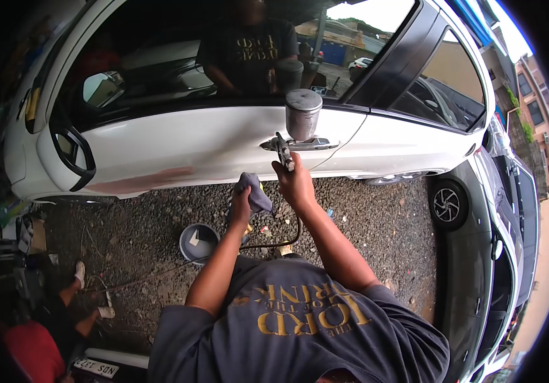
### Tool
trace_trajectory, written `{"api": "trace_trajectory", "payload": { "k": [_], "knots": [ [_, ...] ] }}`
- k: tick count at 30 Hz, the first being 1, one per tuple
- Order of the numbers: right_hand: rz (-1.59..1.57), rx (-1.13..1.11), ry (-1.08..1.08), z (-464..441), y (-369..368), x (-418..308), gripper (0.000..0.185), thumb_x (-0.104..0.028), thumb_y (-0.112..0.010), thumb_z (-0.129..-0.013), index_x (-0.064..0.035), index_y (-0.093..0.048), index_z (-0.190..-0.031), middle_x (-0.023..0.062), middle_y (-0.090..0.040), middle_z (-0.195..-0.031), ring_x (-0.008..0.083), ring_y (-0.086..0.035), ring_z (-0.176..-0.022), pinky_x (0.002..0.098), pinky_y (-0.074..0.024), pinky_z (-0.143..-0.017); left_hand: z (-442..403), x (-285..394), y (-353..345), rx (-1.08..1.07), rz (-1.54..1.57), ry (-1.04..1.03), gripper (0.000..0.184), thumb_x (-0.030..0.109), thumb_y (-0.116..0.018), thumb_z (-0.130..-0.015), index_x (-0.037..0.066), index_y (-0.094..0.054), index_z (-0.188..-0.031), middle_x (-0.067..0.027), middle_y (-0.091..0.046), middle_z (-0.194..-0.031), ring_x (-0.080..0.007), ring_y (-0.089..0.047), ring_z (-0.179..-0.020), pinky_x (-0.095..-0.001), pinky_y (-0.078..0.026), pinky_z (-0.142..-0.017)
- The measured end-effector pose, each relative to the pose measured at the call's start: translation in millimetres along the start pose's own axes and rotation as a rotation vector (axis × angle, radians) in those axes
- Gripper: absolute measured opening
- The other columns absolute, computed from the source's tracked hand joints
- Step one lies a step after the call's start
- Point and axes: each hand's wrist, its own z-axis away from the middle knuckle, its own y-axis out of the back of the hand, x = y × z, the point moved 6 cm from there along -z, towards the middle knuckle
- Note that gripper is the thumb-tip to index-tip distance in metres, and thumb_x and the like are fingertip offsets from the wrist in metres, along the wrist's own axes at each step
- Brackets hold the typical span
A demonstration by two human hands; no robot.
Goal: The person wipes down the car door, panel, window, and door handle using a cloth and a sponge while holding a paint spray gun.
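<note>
My right hand [298, 186] is wrapped round the handle of a spray gun [283, 150], held up in front of the white car's door [217, 143]. A dull metal paint cup [304, 115] sits on top of the gun, overlapping the door handle [320, 144] from this angle. From the gun a dark hose [299, 233] curves down past my forearm. My left hand [240, 203] grips a crumpled grey-purple cloth [257, 193] below the door's lower edge. Towards the front, a reddish-brown patch [143, 180] marks the low part of the white panel.
On the gravel [364, 223], a grey bucket [199, 243] holds a pale piece of something. A grey car [469, 255] stands at the right. Another person in a red top [33, 351] is low at the left, near a car's number plate [95, 367].
</note>
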Motion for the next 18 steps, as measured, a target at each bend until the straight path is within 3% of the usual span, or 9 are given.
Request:
{"api": "trace_trajectory", "payload": {
  "k": [3,9,12,15,16,18],
  "knots": [
    [0.053,-0.021,0.022,4,-11,-1,0.045,-0.035,-0.067,-0.096,-0.0109,-0.052,-0.131,0.0321,-0.07,-0.093,0.0537,-0.065,-0.092,0.059,-0.0499,-0.078,-3,24,-1,-0.014,0.042,-0.059,0.048,0.029,-0.059,-0.101,-0.004,-0.056,-0.136,-0.0132,-0.066,-0.127,-0.0214,-0.063,-0.115,-0.0339,-0.046,-0.103],
    [0.078,0.016,0.182,10,-20,7,0.049,-0.031,-0.071,-0.094,-0.0054,-0.052,-0.131,0.0314,-0.066,-0.078,0.0506,-0.068,-0.078,0.0539,-0.05,-0.068,-24,44,-8,-0.014,0.096,-0.092,0.043,0.024,-0.057,-0.102,-0.001,-0.057,-0.136,-0.0109,-0.065,-0.128,-0.0197,-0.061,-0.116,-0.033,-0.044,-0.105],
    [0.083,-0.02,0.137,12,-19,13,0.052,-0.031,-0.071,-0.095,-0.0025,-0.051,-0.133,0.0263,-0.068,-0.073,0.0407,-0.071,-0.065,0.0488,-0.0515,-0.062,-29,59,-14,0.021,0.096,-0.148,0.041,0.024,-0.057,-0.102,0.001,-0.057,-0.136,-0.0106,-0.065,-0.128,-0.0201,-0.061,-0.116,-0.033,-0.044,-0.104],
    [-0.003,-0.076,0.02,15,-15,17,0.049,-0.034,-0.069,-0.095,-0.0116,-0.051,-0.135,0.0329,-0.069,-0.091,0.0536,-0.066,-0.089,0.0585,-0.0501,-0.075,-39,72,-26,-0.019,0.025,-0.273,0.036,0.023,-0.059,-0.102,0.001,-0.059,-0.131,-0.012,-0.065,-0.128,-0.0209,-0.06,-0.117,-0.0333,-0.044,-0.104],
    [-0.016,-0.059,0.031,15,-12,17,0.048,-0.034,-0.069,-0.095,-0.0111,-0.052,-0.134,0.0329,-0.069,-0.09,0.0536,-0.066,-0.088,0.0584,-0.05,-0.075,-48,69,-30,-0.036,-0.003,-0.33,0.035,0.023,-0.06,-0.103,0.001,-0.06,-0.129,-0.0124,-0.065,-0.128,-0.021,-0.06,-0.118,-0.0335,-0.044,-0.104],
    [-0.042,-0.023,0.055,14,-6,17,0.048,-0.033,-0.069,-0.095,-0.0101,-0.052,-0.134,0.0327,-0.069,-0.089,0.0536,-0.065,-0.088,0.0583,-0.0499,-0.074,-59,77,-41,-0.038,-0.195,-0.5,0.032,0.02,-0.062,-0.1,0.001,-0.061,-0.126,-0.0171,-0.065,-0.123,-0.029,-0.062,-0.116,-0.0381,-0.046,-0.102]
  ]
}}
